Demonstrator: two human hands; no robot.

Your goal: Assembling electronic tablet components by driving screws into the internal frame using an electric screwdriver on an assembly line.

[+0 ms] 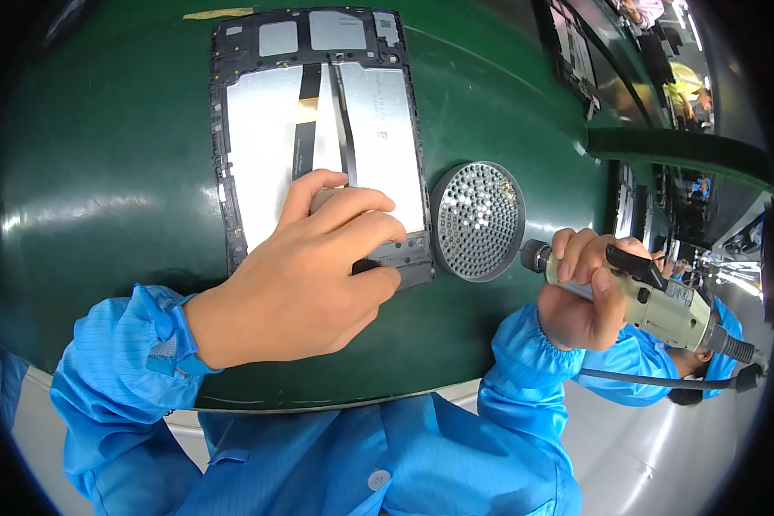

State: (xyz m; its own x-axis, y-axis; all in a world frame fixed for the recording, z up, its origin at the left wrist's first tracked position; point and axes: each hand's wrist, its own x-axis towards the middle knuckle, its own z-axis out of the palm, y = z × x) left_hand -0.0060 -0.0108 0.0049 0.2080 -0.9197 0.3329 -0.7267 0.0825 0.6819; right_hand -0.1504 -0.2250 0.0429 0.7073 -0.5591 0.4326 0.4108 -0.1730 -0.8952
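"Where's the panel?"
"Under the left hand, long side running away from the body; whether those fingers pinch anything, I can't tell."
"And the right hand?"
"Wrapped around the power tool, nose pointing left toward the round dish."

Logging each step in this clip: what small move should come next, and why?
Perhaps ease the corded driver in the right hand over to the round tray: its nose points at the tray's rim from close by, while the left hand is over the tablet-like panel.
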